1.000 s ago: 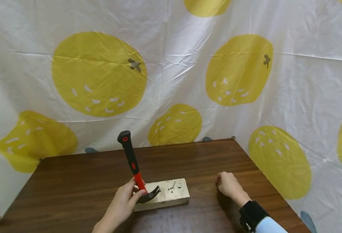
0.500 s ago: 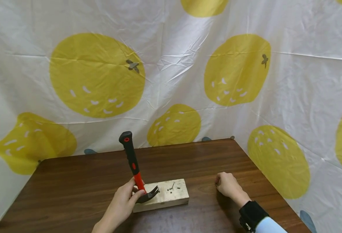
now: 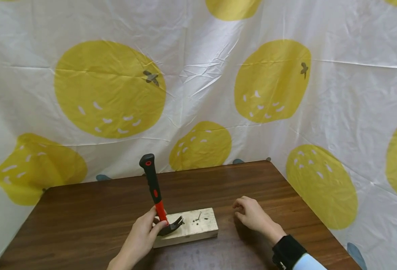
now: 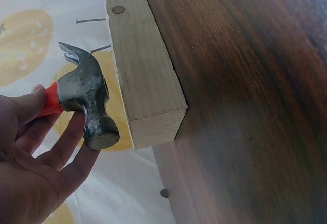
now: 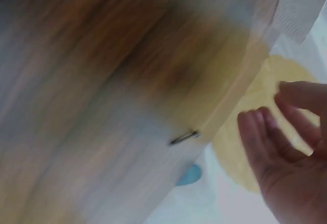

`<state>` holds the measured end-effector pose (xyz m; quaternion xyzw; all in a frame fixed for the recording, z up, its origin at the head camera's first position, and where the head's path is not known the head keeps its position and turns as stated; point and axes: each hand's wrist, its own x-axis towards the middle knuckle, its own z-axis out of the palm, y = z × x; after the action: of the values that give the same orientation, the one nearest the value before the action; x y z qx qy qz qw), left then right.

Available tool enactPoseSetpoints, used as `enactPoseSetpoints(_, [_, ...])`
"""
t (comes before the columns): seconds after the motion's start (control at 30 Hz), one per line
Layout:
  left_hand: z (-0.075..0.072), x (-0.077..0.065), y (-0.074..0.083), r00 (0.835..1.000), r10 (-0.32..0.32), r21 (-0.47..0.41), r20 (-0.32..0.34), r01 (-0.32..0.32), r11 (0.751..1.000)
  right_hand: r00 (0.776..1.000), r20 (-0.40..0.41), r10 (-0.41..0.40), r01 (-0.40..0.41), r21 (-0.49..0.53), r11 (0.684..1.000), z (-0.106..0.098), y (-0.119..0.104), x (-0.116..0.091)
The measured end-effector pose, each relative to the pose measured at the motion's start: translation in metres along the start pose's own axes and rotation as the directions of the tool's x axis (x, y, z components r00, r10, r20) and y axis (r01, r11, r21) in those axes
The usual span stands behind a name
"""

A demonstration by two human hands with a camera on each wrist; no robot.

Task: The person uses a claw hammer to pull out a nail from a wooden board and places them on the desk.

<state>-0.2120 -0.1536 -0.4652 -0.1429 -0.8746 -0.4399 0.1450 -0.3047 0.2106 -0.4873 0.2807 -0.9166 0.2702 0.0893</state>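
In the head view my left hand (image 3: 141, 234) pinches a claw hammer (image 3: 155, 187) at the red neck just above its head, handle pointing up. The hammer head (image 4: 87, 96) stands beside a pale wooden block (image 3: 203, 227), its claw close to a nail on the block's left part. Another nail (image 3: 199, 216) sticks up at a slant farther right, among several dark marks. My right hand (image 3: 252, 215) hovers right of the block, fingers loosely bent and apart, holding nothing. A loose nail (image 5: 184, 138) lies on the table near it in the right wrist view.
The block rests on a dark brown wooden table (image 3: 100, 221). A white curtain (image 3: 198, 90) printed with yellow fruit hangs behind the table and along its right side. A black band (image 3: 287, 251) is round the right wrist.
My right hand has moved left toward the block, and its fingers have loosened from a closed curl. The left hand and hammer stay in place; the head view shifts slightly.
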Motion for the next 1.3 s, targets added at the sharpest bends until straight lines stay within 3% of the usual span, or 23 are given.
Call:
enactPoseSetpoints(0.13, [0.0,-0.001,-0.002,1.0,0.016,0.037,-0.02,-0.015,0.999,0.989,0.037,-0.142,0.138,0.107,0.985,0.007,-0.01,0.005])
enactPoseSetpoints(0.37, [-0.002,-0.002,-0.006,0.997,0.06,0.093,-0.044,-0.055,0.994,0.973,0.112,-0.203,0.178,0.197,0.964,0.016,-0.024,0.007])
enactPoseSetpoints(0.73, [-0.002,-0.004,-0.011,0.996,0.072,0.118,-0.056,-0.065,0.991,0.941,0.177,-0.288,0.261,0.158,0.952,0.029,-0.032,0.005])
enactPoseSetpoints(1.07, [-0.002,-0.002,-0.009,0.998,0.037,0.117,-0.047,-0.032,0.993,0.925,0.138,-0.354,0.344,0.089,0.935,0.035,-0.035,0.005])
enactPoseSetpoints(1.3, [-0.002,-0.001,-0.009,0.995,0.034,0.105,-0.098,-0.024,0.994,0.915,0.115,-0.386,0.386,0.021,0.922,0.034,-0.041,0.01])
